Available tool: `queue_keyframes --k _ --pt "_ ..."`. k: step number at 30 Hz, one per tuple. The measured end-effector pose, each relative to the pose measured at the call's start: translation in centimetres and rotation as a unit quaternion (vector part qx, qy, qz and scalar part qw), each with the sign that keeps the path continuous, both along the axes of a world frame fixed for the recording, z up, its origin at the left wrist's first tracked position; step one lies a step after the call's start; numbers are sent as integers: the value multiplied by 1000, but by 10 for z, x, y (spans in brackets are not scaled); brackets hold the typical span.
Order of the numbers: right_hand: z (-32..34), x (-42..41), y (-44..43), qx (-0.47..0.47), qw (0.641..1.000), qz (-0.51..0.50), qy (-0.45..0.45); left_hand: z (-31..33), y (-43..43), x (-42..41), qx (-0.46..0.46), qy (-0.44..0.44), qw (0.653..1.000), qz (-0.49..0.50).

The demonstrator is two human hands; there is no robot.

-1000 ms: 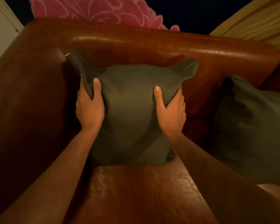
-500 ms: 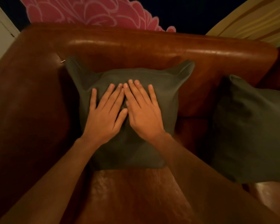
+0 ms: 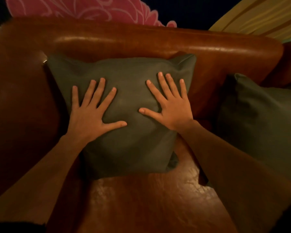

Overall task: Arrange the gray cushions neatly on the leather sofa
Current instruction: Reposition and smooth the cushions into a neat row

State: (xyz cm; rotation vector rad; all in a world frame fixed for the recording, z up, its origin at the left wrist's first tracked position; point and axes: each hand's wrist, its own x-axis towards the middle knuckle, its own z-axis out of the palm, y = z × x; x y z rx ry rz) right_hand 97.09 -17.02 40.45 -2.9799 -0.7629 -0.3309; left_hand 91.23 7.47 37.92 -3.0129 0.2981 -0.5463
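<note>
- Brown glossy leather sofa point(image 3: 141, 42) fills most of the frame; backrest runs across the top, armrest down the left side, seat at bottom centre.
- Square gray fabric cushion point(image 3: 124, 148) sits centre frame in the sofa's left corner, bottom edge on the seat, top leaning on the backrest, left edge against the armrest. Top corners stick up a bit.
- Second gray fabric cushion point(image 3: 259, 128) at right edge of frame, propped on the backrest, partly cut off; apart from the first one with bare leather between them.
- Pink flower-pattern wall piece point(image 3: 77, 9) upper left behind the sofa; yellow striped fabric point(image 3: 262, 15) upper right.
- Left hand point(image 3: 87, 115) flat on the centre cushion's left half, fingers spread, palm down, gripping nothing.
- Right hand point(image 3: 173, 108) flat on the cushion's right half, fingers spread, thumb pointing in, gripping nothing.
- Step in hand, by my read: pressing and smoothing the corner cushion into its spot.
- Next likely needs: lift both hands off, check it stands straight, then turn right to square up the second cushion; whether that one needs fixing can't be told, it's cropped.
</note>
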Motion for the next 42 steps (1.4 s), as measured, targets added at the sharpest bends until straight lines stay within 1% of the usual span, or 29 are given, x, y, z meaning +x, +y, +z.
queue_keyframes --k 2,4,6,7,9,12,14,16,17,18,19,20,21,22,24,30,35,37,38,39,41,42 --pt "0 -8 3 34 999 26 -34 -4 -1 -8 8 -46 999 -16" --pt "-5 -22 3 70 990 88 -80 -12 -9 -23 30 -117 991 -56" --pt "-11 -33 0 73 984 136 -94 -24 -20 -41 36 -144 983 -107" --pt "-13 -36 -3 62 983 148 -91 -29 -20 -50 34 -137 981 -130" --pt "-13 -35 -12 27 984 156 -82 -34 -7 -58 35 -92 981 -166" --pt "-12 -29 -34 -18 991 119 -61 -34 11 -56 41 -33 986 -159" --pt "-12 -30 -45 -13 997 71 -26 -33 9 -59 -7 -11 994 -107" --pt "-13 -34 -49 33 998 31 32 -29 3 -66 -106 14 994 10" --pt "-14 -35 -48 62 996 19 67 -27 1 -69 -163 26 984 68" --pt "-14 -36 -46 92 991 11 100 -24 1 -70 -228 44 966 111" --pt "-13 -35 -44 121 984 4 131 -19 2 -68 -298 72 941 141" --pt "-11 -33 -42 148 976 2 161 -14 2 -64 -358 104 914 160" --pt "-8 -31 -40 169 967 3 188 -9 1 -61 -397 126 894 168" --pt "-6 -29 -39 184 960 9 209 -6 0 -58 -413 133 885 167" --pt "-2 -26 -37 191 953 23 233 -2 -4 -57 -424 132 884 150" --pt "-3 -30 -41 167 957 49 231 0 -11 -64 -438 118 886 98" --pt "2 -39 -42 219 944 35 245 -2 -2 -68 -447 119 879 117" --pt "5 -40 -42 229 940 16 253 -5 -1 -68 -453 88 880 116" --pt "7 -41 -41 255 932 -9 257 -6 -1 -65 -469 64 872 122" --pt "9 -42 -38 303 915 -54 261 -5 -1 -59 -499 43 855 139" --pt "10 -42 -30 412 852 -168 278 -1 1 -46 -570 38 797 195" --pt "10 -42 -25 443 822 -206 295 1 1 -40 -589 55 776 216"
